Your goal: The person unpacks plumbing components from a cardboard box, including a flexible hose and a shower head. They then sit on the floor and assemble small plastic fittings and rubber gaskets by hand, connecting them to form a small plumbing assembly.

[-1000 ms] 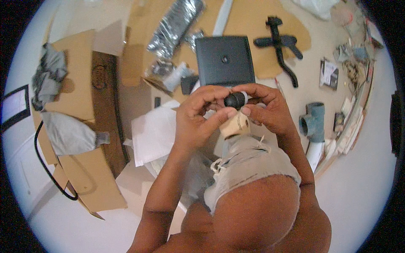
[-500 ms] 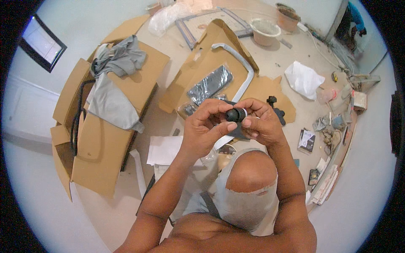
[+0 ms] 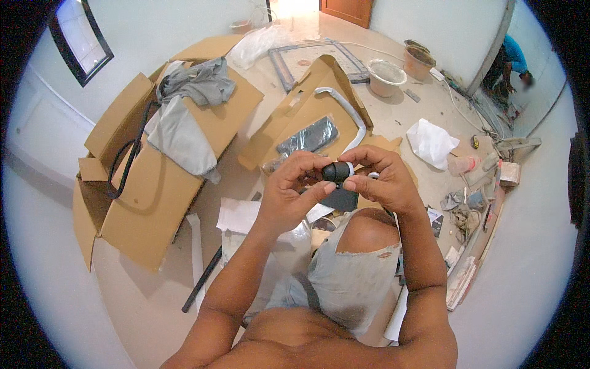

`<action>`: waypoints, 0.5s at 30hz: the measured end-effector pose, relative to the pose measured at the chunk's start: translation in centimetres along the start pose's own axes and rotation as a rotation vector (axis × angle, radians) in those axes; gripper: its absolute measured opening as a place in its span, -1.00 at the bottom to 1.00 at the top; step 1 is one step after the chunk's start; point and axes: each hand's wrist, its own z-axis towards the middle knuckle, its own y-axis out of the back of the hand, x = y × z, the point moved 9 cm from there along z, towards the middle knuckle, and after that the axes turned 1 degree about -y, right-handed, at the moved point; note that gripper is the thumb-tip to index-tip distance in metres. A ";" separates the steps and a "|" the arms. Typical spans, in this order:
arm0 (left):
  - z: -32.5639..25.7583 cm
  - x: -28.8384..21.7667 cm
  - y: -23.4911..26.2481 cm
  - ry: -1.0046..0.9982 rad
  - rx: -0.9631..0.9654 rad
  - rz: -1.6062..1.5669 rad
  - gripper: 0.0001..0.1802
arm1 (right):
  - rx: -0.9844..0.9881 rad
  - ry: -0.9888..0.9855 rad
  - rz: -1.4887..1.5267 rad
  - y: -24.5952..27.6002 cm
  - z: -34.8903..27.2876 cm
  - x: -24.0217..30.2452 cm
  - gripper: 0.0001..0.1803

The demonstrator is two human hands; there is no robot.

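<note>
A small black rounded fitting with a white ring is held up in front of me, between both hands. My left hand has its fingertips and thumb closed on the dark left part. At the white end, my right hand pinches with finger and thumb. The exact kind of the fitting is not clear. Under the hands lies a flat dark piece, partly hidden by them. Just beyond, a dark object in clear plastic wrap rests on an opened cardboard box, beside a bent wrapped tube.
A large cardboard box at the left bears grey cloths. Buckets stand farther back, and a white sheet lies at the right. Rubble and tools line the right wall. Another person bends in the far right doorway.
My view has tilted up, showing more of the far room. The fitting has turned from end-on to more side-on, still in both hands. The person at the far right has bent lower.
</note>
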 end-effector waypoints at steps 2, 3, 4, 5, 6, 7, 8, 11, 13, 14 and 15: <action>-0.3 -0.2 0.4 -0.001 -0.010 0.019 -0.66 | 0.005 0.025 -0.003 -0.7 0.0 0.3 -0.61; -0.4 -0.3 0.6 -0.014 -0.018 0.024 -0.65 | 0.002 0.042 -0.004 -0.9 0.1 0.4 -0.60; -0.6 -0.4 0.8 -0.026 -0.027 0.030 -0.64 | -0.001 0.058 -0.004 -1.2 0.1 0.5 -0.60; -0.9 0.0 0.9 0.005 -0.041 -0.028 -0.64 | -0.010 0.081 -0.003 -1.4 0.2 0.5 -0.61; -1.2 0.4 0.9 0.035 -0.054 -0.085 -0.64 | -0.018 0.104 -0.002 -1.6 0.2 0.6 -0.62; -1.5 0.9 0.9 0.065 -0.068 -0.143 -0.65 | -0.031 0.096 -0.031 -1.6 0.1 0.5 -0.62; -1.7 1.4 1.1 0.099 -0.081 -0.196 -0.65 | -0.047 0.088 -0.061 -1.6 0.0 0.4 -0.62; -2.3 2.9 1.5 0.181 -0.121 -0.334 -0.67 | -0.094 0.073 -0.127 -1.2 -0.1 0.1 -0.63; -2.6 3.7 1.9 0.222 -0.165 -0.394 -0.68 | -0.099 0.086 -0.143 -1.3 0.0 0.0 -0.64; -2.7 3.9 1.6 0.234 -0.160 -0.461 -0.68 | -0.088 0.102 -0.141 -1.5 0.1 0.0 -0.65; -2.8 4.3 1.2 0.254 -0.159 -0.527 -0.68 | -0.083 0.101 -0.142 -1.6 0.1 -0.1 -0.65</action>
